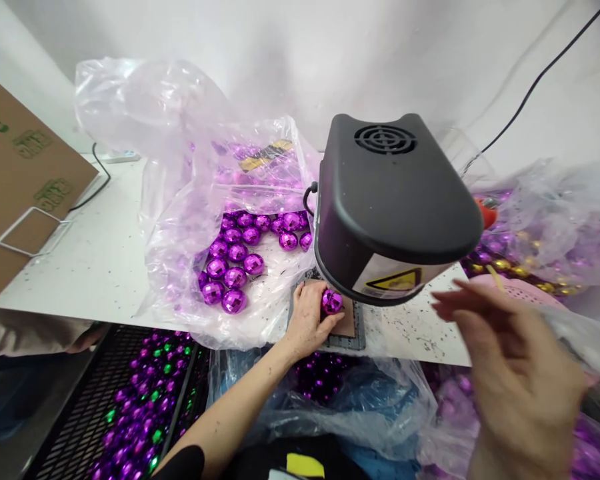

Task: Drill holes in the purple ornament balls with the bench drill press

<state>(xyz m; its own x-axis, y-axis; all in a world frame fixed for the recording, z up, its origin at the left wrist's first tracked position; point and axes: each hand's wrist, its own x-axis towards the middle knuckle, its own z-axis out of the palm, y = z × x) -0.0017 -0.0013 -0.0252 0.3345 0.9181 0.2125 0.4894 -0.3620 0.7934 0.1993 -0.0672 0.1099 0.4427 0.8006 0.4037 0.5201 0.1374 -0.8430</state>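
Note:
My left hand [310, 317] has its thumb and fingers closed round a shiny purple faceted ball [332, 301]. That ball is over a small brown pad [347, 319] on a dark base plate [361, 328], at the lower front edge of a black machine housing [400, 200]. To the right of the housing my right hand [517, 360] is raised, a little blurred, its fingers stretched loosely to the left with nothing visible in them. More purple faceted balls [235, 277] spill from a clear plastic bag [180, 200] left of the machine.
A cardboard box [25, 173] stands at far left on the white table [105, 267]. Below it, a black mesh crate [75, 413] holds purple and green balls. A pink basket [520, 290], plastic bags and gold-and-purple beads crowd the right. A black cable [540, 77] hangs there.

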